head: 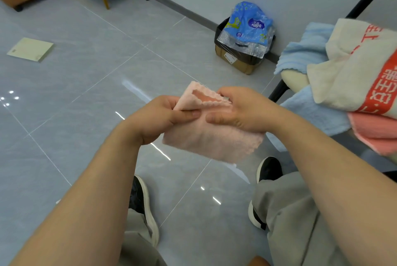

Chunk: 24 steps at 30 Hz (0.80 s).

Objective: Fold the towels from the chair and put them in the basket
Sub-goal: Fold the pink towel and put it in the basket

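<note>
Head view, low in frame: I see two dark shoes [268, 169] on grey tiles [86, 93]. Just above them, mid-frame, both hands hold a folded pink towel [210, 143] in the air. The left hand [163, 119] pinches its upper left edge between thumb and curled fingers. The right hand [240, 113] pinches the upper right edge, thumb flat across the front. The towel hangs below the fingers, its long axis running left to right and dipping to the right, with a loose scalloped corner standing up between the hands. I judge the next fold turns on that corner. Both hands are equally near it.

There is open floor to the left. Close at right, the chair [277, 93] carries the unfolded pile [348, 72]. Farther back stands a box [242, 61], and a book [30, 49] lies at upper left. No basket shows.
</note>
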{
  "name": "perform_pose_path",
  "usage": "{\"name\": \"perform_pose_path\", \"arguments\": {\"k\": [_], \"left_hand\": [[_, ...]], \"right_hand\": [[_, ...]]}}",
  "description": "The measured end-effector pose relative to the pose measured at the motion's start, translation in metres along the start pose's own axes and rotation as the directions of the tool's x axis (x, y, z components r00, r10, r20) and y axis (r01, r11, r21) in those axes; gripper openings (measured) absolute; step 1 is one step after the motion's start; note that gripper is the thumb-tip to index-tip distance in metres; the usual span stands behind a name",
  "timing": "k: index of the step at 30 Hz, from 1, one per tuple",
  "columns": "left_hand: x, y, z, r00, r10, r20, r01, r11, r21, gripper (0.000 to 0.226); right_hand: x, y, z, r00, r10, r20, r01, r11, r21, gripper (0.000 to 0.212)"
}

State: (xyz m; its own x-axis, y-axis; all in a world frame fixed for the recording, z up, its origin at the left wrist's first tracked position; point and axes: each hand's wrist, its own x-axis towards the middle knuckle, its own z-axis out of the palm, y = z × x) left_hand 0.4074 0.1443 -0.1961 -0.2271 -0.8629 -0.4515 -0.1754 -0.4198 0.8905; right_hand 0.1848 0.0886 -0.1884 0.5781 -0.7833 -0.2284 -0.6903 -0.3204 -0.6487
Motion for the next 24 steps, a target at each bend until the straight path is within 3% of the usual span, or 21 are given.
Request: {"name": "perform_pose_path", "arguments": {"k": [4,7,9,12,14,17,20,24], "left_hand": [[0.001,-0.001,0.002,0.997,0.032,-0.074,-0.030,0.999,0.027,0.014],[0.000,0.002,0.001,0.986,0.025,-0.163,-0.029,0.999,-0.023,0.016],[-0.001,0.006,0.001,0.977,0.033,-0.211,-0.051,0.995,-0.083,0.017],[-0.001,0.008,0.001,0.969,0.028,-0.244,-0.075,0.979,-0.188,0.020],[-0.001,0.009,0.000,0.966,0.003,-0.258,-0.072,0.963,-0.260,0.029],[0.000,0.012,-0.001,0.961,-0.041,-0.275,-0.066,0.927,-0.370,0.030],[0.000,0.012,0.000,0.960,-0.093,-0.265,-0.039,0.891,-0.453,0.034],[0.000,0.013,0.003,0.952,-0.188,-0.240,0.026,0.834,-0.551,0.039]], "right_hand": [[-0.003,0.007,-0.012,0.982,0.155,0.111,-0.150,0.987,-0.059,0.054],[-0.007,0.017,-0.023,0.966,0.212,0.151,-0.243,0.941,0.235,0.044],[-0.006,0.021,-0.027,0.972,0.179,0.150,-0.230,0.835,0.499,0.050],[-0.004,0.024,-0.028,0.971,0.121,0.209,-0.240,0.557,0.795,0.068],[-0.004,0.018,-0.029,0.975,0.084,0.204,-0.221,0.374,0.901,0.059],[-0.003,0.008,-0.026,0.970,0.142,0.199,-0.220,0.148,0.964,0.046],[0.000,0.001,-0.021,0.951,0.215,0.221,-0.233,0.031,0.972,0.035],[0.001,-0.002,-0.019,0.935,0.255,0.246,-0.253,-0.005,0.967,0.057]]}}
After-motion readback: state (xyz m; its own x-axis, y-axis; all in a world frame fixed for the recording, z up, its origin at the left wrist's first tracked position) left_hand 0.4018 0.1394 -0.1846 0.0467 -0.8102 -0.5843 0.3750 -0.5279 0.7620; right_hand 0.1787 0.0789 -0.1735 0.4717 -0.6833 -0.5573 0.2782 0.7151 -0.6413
